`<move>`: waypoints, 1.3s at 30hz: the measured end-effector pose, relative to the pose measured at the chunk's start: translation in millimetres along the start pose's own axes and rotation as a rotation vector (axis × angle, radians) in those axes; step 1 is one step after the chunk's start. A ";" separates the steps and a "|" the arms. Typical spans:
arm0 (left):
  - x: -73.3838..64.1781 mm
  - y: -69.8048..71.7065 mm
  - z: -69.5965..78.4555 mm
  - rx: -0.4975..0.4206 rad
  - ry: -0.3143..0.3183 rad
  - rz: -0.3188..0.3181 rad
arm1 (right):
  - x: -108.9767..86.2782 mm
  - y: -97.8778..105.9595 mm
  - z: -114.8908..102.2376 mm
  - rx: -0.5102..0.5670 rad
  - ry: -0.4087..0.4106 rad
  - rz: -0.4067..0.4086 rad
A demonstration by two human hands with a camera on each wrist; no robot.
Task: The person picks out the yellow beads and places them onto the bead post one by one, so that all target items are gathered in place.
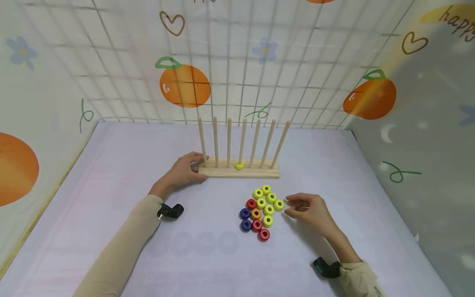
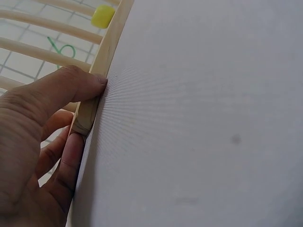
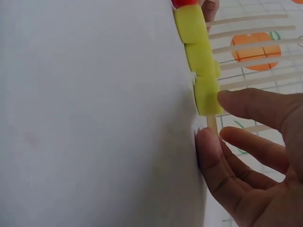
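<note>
A made-up little nook, maybe at any house or lab: white table (image 1: 315, 156), drawn-on sheets (image 1: 44, 95) at nine, twelve and three, wire grid (image 1: 241, 84) at twelve.

Head camera looks forward and down over the whole peg rack (image 1: 230, 173). Wrist cameras view low and close, rolled sideways: one faces the left hand (image 1: 182, 170), one the right hand (image 1: 311, 212). All three views share the peg rack.

A peg rack (image 1: 222, 174) stood toward the back edge of the surface (image 1: 130, 156), one bead (image 1: 239, 166) around its middle peg (image 1: 243, 140). Loose beads (image 1: 261, 206) lay before its right half; the left hand (image 1: 184, 169) was at its left end, the right hand (image 1: 312, 211) right of them.
</note>
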State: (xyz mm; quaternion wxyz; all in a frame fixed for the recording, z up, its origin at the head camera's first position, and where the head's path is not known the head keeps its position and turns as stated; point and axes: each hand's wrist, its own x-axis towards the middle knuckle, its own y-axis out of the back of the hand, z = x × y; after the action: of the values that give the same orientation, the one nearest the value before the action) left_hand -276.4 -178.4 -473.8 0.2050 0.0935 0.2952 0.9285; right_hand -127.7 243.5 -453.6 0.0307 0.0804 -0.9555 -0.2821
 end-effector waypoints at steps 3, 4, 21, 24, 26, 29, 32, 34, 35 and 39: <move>1.3 -0.9 -0.4 0.017 -0.007 0.000 | 0.7 -2.4 -1.9 0.000 0.006 -0.002; 1.7 -1.2 -0.4 0.023 -0.008 -0.001 | 0.8 -3.2 -2.1 -0.005 0.006 -0.003; -1.0 -0.4 2.4 0.033 -0.001 0.000 | 8.1 -15.5 -2.5 -0.035 0.043 0.002; -1.4 -1.1 1.0 0.039 -0.004 0.002 | 9.4 -17.2 -2.2 -0.032 0.035 0.008; -1.5 -1.6 0.5 0.039 -0.003 0.000 | 9.7 -18.6 -2.2 -0.031 0.029 0.014; -1.5 -1.9 1.1 0.028 0.004 -0.003 | 9.8 -20.5 -2.5 -0.044 0.028 0.027; -1.5 -1.3 1.8 0.019 0.001 -0.007 | 9.7 -22.0 -3.0 -0.062 0.033 0.037; -1.6 -0.8 2.4 0.021 0.001 -0.008 | 9.5 -22.4 -3.6 -0.071 0.035 0.039; -1.5 -0.6 2.4 0.022 0.001 -0.009 | 9.4 -22.5 -3.9 -0.073 0.036 0.039; -0.8 0.4 2.8 0.032 0.005 -0.010 | 9.3 -21.9 -4.7 -0.078 0.041 0.036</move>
State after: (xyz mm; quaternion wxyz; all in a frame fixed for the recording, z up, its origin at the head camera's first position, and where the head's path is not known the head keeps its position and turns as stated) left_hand -275.0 -177.6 -471.4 0.2072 0.0929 0.3111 0.9229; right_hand -133.4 221.2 -461.5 0.0587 0.0676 -0.9442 -0.3170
